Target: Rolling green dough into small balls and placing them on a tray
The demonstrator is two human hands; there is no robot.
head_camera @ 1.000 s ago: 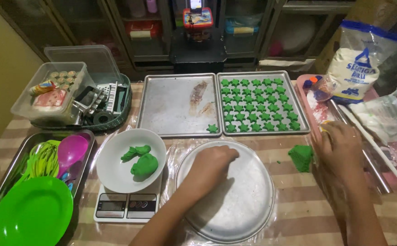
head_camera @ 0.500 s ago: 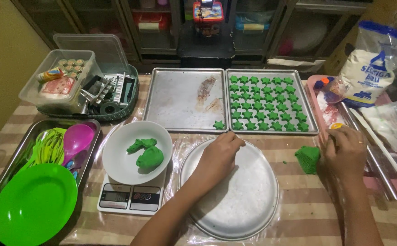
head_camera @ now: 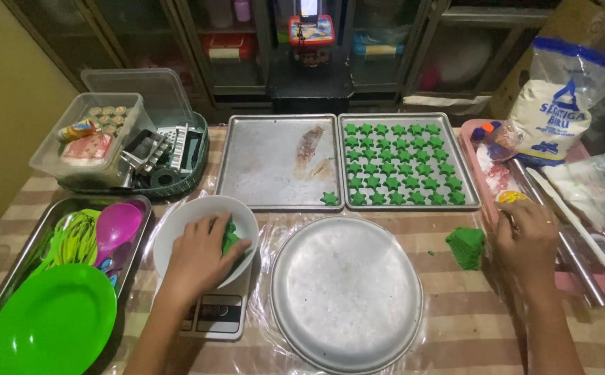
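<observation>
Striped table (head_camera: 455,333) under clear plastic, dark glass-door cabinets (head_camera: 400,42) behind. Round metal tray (head_camera: 347,292) at centre. Left hand (head_camera: 202,253) in white bowl (head_camera: 177,222) on kitchen scale (head_camera: 212,316), fingers curled on green dough (head_camera: 231,235). Right hand (head_camera: 525,239) loosely closed beside green star cutter (head_camera: 466,246); grip unclear.

Single head view, steep downward, close over table (head_camera: 455,326); cabinets at top edge.
</observation>
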